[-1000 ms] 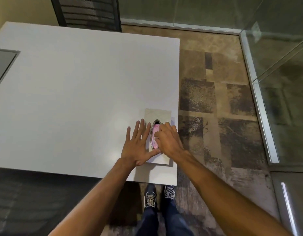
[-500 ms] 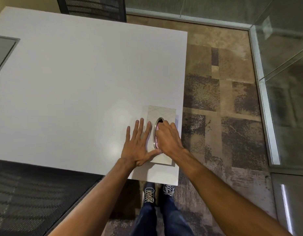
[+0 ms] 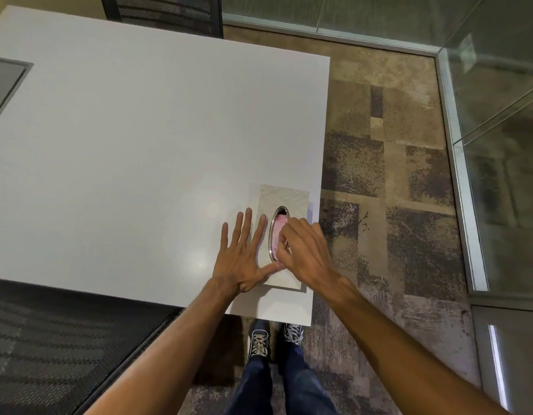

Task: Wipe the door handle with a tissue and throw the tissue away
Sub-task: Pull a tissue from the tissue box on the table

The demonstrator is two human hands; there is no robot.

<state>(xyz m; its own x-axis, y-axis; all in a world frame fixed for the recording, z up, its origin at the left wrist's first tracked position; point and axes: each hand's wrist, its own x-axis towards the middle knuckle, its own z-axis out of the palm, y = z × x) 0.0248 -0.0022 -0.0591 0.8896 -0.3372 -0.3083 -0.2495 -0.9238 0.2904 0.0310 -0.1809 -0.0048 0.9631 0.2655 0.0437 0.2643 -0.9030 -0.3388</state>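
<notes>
A flat beige tissue box [image 3: 289, 199] lies near the right front corner of the white table [image 3: 139, 160]. Its oval silver-rimmed opening shows a pink tissue [image 3: 278, 227]. My left hand [image 3: 244, 259] rests flat with fingers spread, partly on the box's left side, thumb against its front part. My right hand [image 3: 304, 253] hovers over the opening with its fingertips pinched on the pink tissue. No door handle is in view.
A black mesh chair [image 3: 49, 348] stands at the front left, and another chair [image 3: 169, 10] at the table's far side. A grey inset panel [image 3: 4, 82] sits in the table's left edge. Glass partitions [image 3: 498, 145] with metal frames run along the right over patterned carpet.
The view has shifted slightly. My right hand's fingers have curled tighter onto the tissue in the opening; my left hand stays flat on the box.
</notes>
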